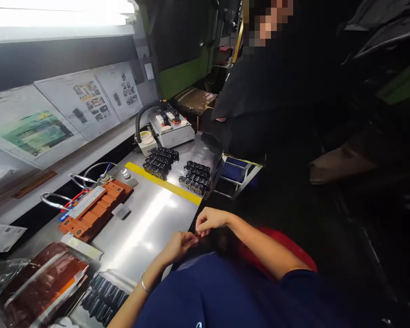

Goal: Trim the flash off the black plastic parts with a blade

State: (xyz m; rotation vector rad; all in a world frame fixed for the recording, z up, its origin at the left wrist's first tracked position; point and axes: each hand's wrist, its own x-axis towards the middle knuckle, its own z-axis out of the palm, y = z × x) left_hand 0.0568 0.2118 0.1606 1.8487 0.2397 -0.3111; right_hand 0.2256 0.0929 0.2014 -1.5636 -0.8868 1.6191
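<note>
My left hand (pixel 181 246) and my right hand (pixel 212 220) are close together in front of my body, near the bench's edge. Their fingers are pinched toward each other. Something small and dark reddish seems to lie between the fingertips, but it is too small and covered to name. To the left, an orange fixture (pixel 110 206) with a metal strip and hoses stands on the metal bench (pixel 146 223). Beside it lies a small grey block (pixel 121 211).
Stacked black parts (pixel 160 161) stand beyond a yellow tape line (pixel 164 183), near a white machine (pixel 177 134). More black parts (pixel 104 298) and a reddish-brown wrapped bundle (pixel 44 282) lie at lower left. A person in dark clothes (pixel 276 91) stands beyond the bench.
</note>
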